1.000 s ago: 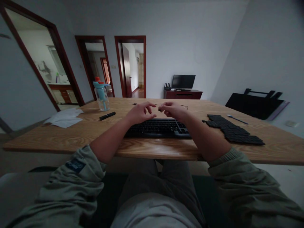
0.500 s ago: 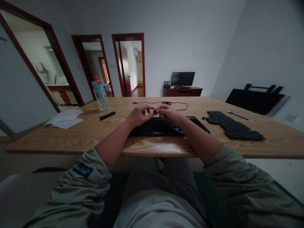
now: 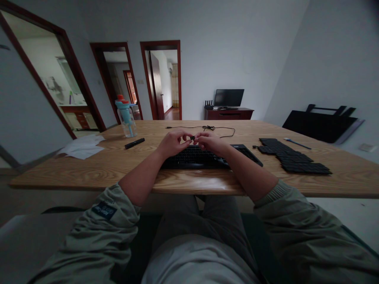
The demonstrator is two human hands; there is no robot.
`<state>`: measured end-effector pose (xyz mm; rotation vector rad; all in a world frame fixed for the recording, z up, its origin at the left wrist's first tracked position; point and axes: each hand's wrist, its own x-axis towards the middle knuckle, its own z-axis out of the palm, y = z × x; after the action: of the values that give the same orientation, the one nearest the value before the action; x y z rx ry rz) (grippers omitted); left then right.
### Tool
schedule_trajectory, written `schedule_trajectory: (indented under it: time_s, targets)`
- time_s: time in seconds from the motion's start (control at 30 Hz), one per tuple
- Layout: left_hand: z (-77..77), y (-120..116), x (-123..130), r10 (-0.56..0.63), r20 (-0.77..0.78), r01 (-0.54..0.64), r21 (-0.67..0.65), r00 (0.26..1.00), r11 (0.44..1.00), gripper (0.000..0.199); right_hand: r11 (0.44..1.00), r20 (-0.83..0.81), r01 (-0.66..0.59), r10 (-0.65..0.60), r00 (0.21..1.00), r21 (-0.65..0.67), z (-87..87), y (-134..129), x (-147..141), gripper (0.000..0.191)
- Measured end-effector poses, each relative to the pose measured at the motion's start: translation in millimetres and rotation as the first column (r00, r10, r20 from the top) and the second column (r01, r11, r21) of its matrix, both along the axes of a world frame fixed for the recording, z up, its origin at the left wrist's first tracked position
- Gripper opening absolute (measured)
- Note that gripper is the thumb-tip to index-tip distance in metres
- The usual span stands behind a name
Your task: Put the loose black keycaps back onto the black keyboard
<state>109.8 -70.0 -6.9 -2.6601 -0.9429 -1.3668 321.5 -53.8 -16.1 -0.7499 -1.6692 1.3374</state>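
A small black piece (image 3: 192,138), which looks like a keycap, is pinched between the fingertips of both hands. My left hand (image 3: 175,143) holds it from the left with thumb and forefinger, and my right hand (image 3: 211,142) grips it from the right. Both hands are just above a black keyboard (image 3: 195,157) lying near the table's front edge, partly hidden by my hands and right forearm. Several black keycaps (image 3: 291,159) are laid out in rows on the table to the right of the keyboard.
On the wooden table (image 3: 112,173) are a black pen-like item (image 3: 134,143), white paper (image 3: 83,148) and a clear bottle (image 3: 127,120) at left. A black cable (image 3: 227,128) lies behind the hands. A blue brush (image 3: 297,143) rests beyond the keycaps.
The small black piece has been turned slightly between my fingertips. Both hands stay nearly in place, and the camera view has shifted a little.
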Motion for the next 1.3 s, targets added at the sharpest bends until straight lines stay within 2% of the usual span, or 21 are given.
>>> schedule_trajectory:
  time_s: [0.17, 0.33, 0.47, 0.6, 0.73, 0.93, 1.17, 1.3]
  targets:
    - [-0.8, 1.4, 0.1, 0.06, -0.017, -0.06, 0.0, 0.998, 0.998, 0.017, 1.0, 0.029, 0.018, -0.019, 0.999, 0.023, -2.3, 0.8, -0.8, 0.022]
    - [-0.9, 0.0, 1.5, 0.095, -0.086, -0.094, 0.017, 0.992, 0.995, 0.012, 0.999, -0.027, 0.033, -0.032, 0.999, 0.025, -4.2, 0.9, -4.0, 0.028]
    - [-1.4, 0.2, 1.7, 0.1, -0.104, -0.097, 0.039, 0.99, 0.995, 0.011, 0.995, -0.059, 0.053, -0.048, 0.997, 0.088, -3.7, 0.3, -5.5, 0.027]
    - [-2.1, 1.3, 0.9, 0.102, -0.052, -0.099, 0.045, 0.993, 0.994, 0.019, 0.99, 0.006, 0.059, -0.06, 0.998, 0.126, -3.4, 0.5, -4.1, 0.027]
    - [-1.8, 2.2, -0.3, 0.098, -0.094, -0.092, 0.065, 0.991, 0.994, 0.018, 0.986, 0.067, 0.056, -0.067, 0.995, 0.154, -4.4, 2.1, -2.1, 0.03]
    - [0.9, -0.6, -0.6, 0.103, -0.094, -0.094, 0.091, 0.99, 0.991, 0.016, 0.991, 0.043, 0.071, -0.076, 0.996, 0.118, -4.5, 2.7, -1.6, 0.027]
    - [1.5, -6.6, 1.9, 0.065, -0.113, -0.053, 0.1, 0.991, 0.994, 0.018, 0.984, 0.081, 0.092, -0.105, 0.991, 0.154, -2.2, -3.6, -5.5, 0.027]
    - [7.7, 0.1, -11.8, 0.114, -0.142, -0.105, 0.071, 0.983, 0.992, 0.018, 0.983, 0.115, 0.102, -0.12, 0.986, 0.15, -3.0, -1.8, -5.5, 0.024]
